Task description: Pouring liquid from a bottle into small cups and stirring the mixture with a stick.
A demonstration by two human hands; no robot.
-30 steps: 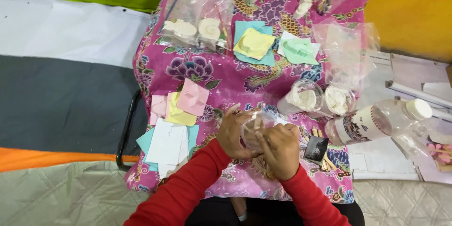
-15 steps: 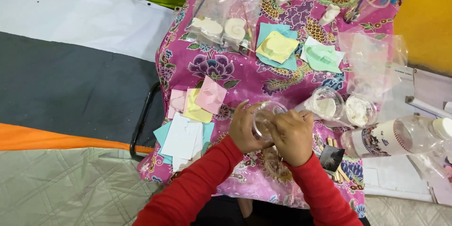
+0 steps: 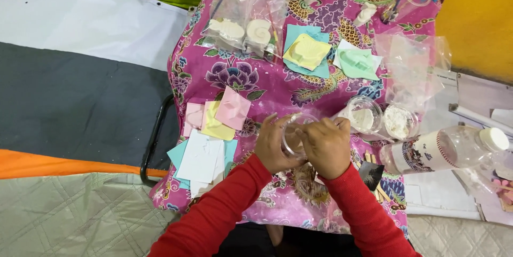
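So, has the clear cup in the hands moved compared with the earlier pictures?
Cannot tell. The clear cup sits between both hands, left of the two powder cups, as before; the camera itself shifted, so any small move is unclear.

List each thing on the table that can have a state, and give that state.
Clear cup: held between both hands, looks empty.
Left hand: gripping the cup.
Right hand: gripping the cup.
Plastic bottle: lying on its side, white cap on.
Two powder tubs: open, holding white powder.
Paper squares: loosely stacked, overlapping.
Clear bags: holding white moulded pieces.
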